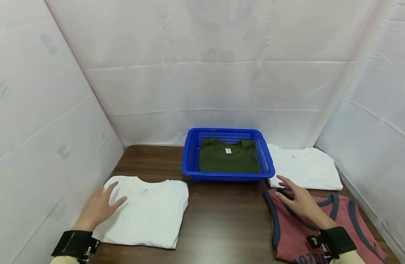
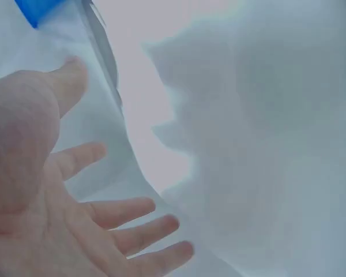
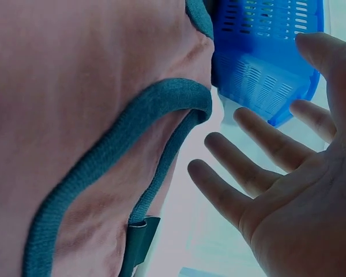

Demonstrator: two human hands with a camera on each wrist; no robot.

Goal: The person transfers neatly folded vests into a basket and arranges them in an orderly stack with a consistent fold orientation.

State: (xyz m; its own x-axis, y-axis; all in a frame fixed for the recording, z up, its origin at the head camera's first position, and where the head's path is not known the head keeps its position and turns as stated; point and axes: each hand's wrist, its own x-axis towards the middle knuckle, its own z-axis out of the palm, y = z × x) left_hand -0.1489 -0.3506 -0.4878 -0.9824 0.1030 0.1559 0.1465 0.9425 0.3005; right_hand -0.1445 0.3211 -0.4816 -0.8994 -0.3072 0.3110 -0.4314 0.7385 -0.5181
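Observation:
My left hand (image 1: 101, 205) hovers open, fingers spread, over the left part of a folded white T-shirt (image 1: 149, 212) at the near left of the table; the left wrist view shows the spread fingers (image 2: 127, 210) above white cloth. My right hand (image 1: 296, 200) is open with straight fingers above the top of a pink tank top with dark blue trim (image 1: 347, 227) at the near right. In the right wrist view the palm (image 3: 294, 202) faces the tank top's blue-edged neckline (image 3: 127, 138), apart from it. Neither hand holds anything.
A blue plastic basket (image 1: 190, 161) holding a folded dark green T-shirt (image 1: 229, 157) stands at the back middle of the brown wooden table (image 1: 222, 212). Another folded white shirt (image 1: 305, 168) lies right of the basket. White sheeting walls (image 1: 202, 73) close in three sides.

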